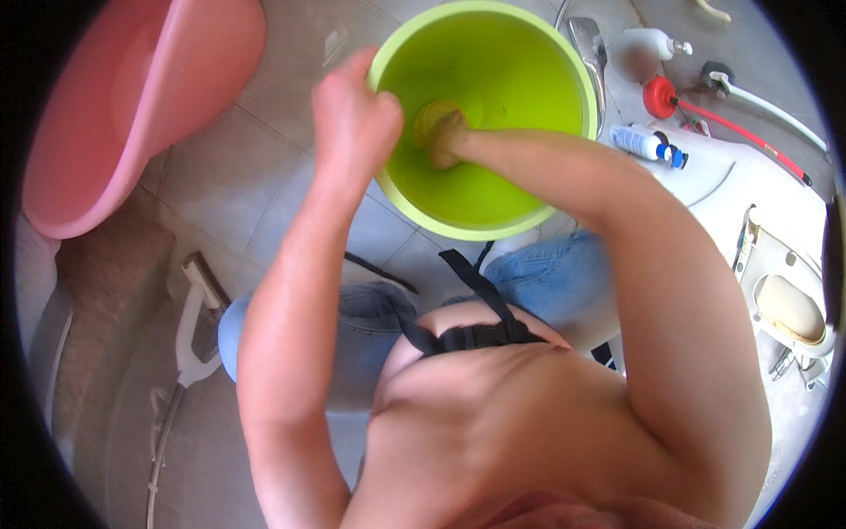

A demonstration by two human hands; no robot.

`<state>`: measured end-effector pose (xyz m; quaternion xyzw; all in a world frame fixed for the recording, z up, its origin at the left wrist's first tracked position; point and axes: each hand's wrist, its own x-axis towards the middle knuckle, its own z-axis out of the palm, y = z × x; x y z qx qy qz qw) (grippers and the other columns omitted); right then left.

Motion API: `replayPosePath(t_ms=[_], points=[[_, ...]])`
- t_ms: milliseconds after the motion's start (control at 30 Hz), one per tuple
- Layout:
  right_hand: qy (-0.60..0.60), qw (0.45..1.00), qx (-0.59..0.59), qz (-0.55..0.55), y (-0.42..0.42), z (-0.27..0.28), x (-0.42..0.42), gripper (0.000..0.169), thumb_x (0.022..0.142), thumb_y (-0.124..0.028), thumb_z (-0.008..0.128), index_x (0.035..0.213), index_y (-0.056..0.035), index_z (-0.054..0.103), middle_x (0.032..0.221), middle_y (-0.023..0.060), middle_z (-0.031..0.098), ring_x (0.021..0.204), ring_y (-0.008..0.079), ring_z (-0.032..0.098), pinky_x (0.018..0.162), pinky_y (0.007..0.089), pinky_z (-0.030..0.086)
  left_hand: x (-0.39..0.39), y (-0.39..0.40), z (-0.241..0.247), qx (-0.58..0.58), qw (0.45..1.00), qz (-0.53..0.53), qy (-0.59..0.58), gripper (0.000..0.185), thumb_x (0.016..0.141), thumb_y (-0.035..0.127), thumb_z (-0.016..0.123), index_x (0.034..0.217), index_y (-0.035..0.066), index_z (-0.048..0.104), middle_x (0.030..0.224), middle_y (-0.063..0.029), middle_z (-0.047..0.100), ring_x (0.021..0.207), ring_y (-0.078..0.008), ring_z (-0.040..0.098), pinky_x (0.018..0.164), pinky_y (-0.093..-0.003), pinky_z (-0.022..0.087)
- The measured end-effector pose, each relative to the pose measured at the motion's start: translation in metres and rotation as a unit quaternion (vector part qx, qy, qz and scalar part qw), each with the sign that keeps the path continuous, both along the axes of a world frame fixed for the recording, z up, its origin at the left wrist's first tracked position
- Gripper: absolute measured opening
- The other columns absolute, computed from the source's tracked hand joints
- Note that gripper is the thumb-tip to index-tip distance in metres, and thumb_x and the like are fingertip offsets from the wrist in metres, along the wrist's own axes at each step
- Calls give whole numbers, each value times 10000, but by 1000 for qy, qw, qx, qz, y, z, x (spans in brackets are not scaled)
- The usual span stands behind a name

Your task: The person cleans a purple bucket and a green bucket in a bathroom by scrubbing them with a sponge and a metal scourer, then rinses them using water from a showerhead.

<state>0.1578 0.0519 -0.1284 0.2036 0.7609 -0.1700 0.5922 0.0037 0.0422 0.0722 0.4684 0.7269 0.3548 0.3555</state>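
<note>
A large lime-green plastic tub (pixel 482 228) stands on the tiled floor before me, its opening towards the camera. My left hand (pixel 357 116) is closed on the tub's rim at its left side. Inside the tub, my right hand (pixel 448 140) reaches down to the left part of the inner wall. It presses a yellowish sponge or cloth (pixel 436 118) there; the fingers are partly hidden by the hand and the blur. Small dark specks show on the tub's inner surface.
A pink plastic baby bath (pixel 225 66) stands at upper left. At right are a red plunger (pixel 659 98), a white-handled brush (pixel 767 106), a white bottle (pixel 651 45), blue-capped bottles (pixel 634 142) and a soap dish (pixel 790 307) on the white basin. A white-handled squeegee or mop (pixel 195 330) lies at left.
</note>
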Motion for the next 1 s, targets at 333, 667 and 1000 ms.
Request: replayPosePath(t_ms=[333,667,1000], points=[[98,985,141,-15,24,41,-16,871,856,-491,591,1518,-20,277,1576,189,264,1442,374,258,1145,537,238,2,-1,4,-17,1000,-8,-19,427,709,-62,493,1093,-8,670,919,-260,692,899,-400,682,823,-421,525],[16,990,142,-12,47,34,12,710,848,-240,574,1504,-78,355,1557,246,258,1456,438,195,1165,561,223,3,5,5,-35,999,-9,-10,453,716,-67,501,1136,-9,662,974,-248,699,934,-380,683,857,-397,522],[344,914,-3,215,8,43,18,622,915,-250,485,1494,-68,346,1567,199,250,1452,387,219,1201,522,168,6,2,8,-34,999,6,-31,474,727,-78,483,1168,-17,648,987,-262,695,976,-375,681,879,-397,517]])
